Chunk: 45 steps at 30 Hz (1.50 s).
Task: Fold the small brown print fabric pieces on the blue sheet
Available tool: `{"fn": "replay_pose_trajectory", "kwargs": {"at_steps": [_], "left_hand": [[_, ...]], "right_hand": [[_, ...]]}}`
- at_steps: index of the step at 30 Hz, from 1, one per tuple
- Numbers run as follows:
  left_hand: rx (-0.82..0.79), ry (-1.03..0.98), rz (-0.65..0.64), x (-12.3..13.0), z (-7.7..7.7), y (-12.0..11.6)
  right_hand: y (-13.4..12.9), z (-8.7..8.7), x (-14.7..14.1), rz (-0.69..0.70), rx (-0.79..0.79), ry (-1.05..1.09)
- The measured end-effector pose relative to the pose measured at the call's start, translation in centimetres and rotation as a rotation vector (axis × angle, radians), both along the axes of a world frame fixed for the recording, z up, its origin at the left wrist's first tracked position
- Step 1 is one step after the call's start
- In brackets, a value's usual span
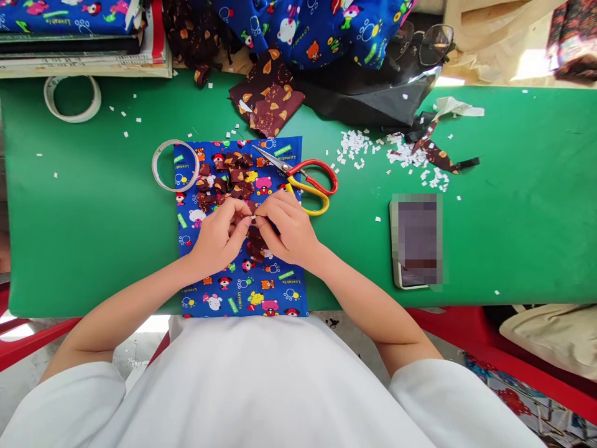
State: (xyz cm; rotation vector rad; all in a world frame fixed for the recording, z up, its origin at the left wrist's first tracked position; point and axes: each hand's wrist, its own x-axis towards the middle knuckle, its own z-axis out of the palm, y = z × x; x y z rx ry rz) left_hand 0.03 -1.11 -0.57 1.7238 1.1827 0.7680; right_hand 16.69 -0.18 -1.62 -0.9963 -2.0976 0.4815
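Note:
A blue cartoon-print cloth (242, 286) lies flat on the green table (93, 236) in front of me. Several small brown fabric pieces (228, 177) are heaped on its upper part. My left hand (219, 233) and my right hand (286, 227) meet over the cloth's middle, fingertips pinched together on one small brown fabric piece (255, 236) with a bit of white at the pinch. Red and yellow scissors (308, 180) lie just beyond my right hand, blades pointing up-left.
A tape roll (173, 165) sits at the cloth's upper left; another tape roll (72, 98) lies farther back left. A phone (416, 239) rests at right. White paper scraps (373, 149), brown fabric (268, 102) and piled cloth line the far edge.

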Motion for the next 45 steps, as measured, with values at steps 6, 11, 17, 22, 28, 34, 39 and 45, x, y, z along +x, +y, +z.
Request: {"fn": "replay_pose_trajectory", "kwargs": {"at_steps": [6,11,17,22,28,34,39,45], "left_hand": [[0.078,-0.028,-0.039,-0.02,0.2,0.01],[0.099,0.013,-0.055,0.02,0.52,0.21],[0.11,0.089,-0.052,0.01,0.48,0.26],[0.143,0.143,-0.075,-0.05,0.32,0.3],[0.189,0.197,-0.099,-0.09,0.34,0.32],[0.218,0.206,-0.12,-0.09,0.56,0.5],[0.237,0.215,-0.131,-0.14,0.38,0.49],[0.26,0.267,-0.139,-0.13,0.23,0.33]], "right_hand": [[0.0,-0.15,0.0,-0.001,-0.034,0.015],[0.04,-0.15,-0.02,0.008,-0.023,0.019],[0.05,-0.01,-0.02,0.011,0.011,-0.008],[-0.04,-0.02,-0.06,0.001,0.043,-0.075],[-0.14,-0.04,-0.1,-0.02,0.114,-0.136],[-0.16,0.01,-0.12,-0.021,0.15,-0.167],[-0.16,-0.07,-0.11,-0.015,0.134,-0.184],[-0.21,-0.32,-0.11,0.001,0.147,-0.208]]}}
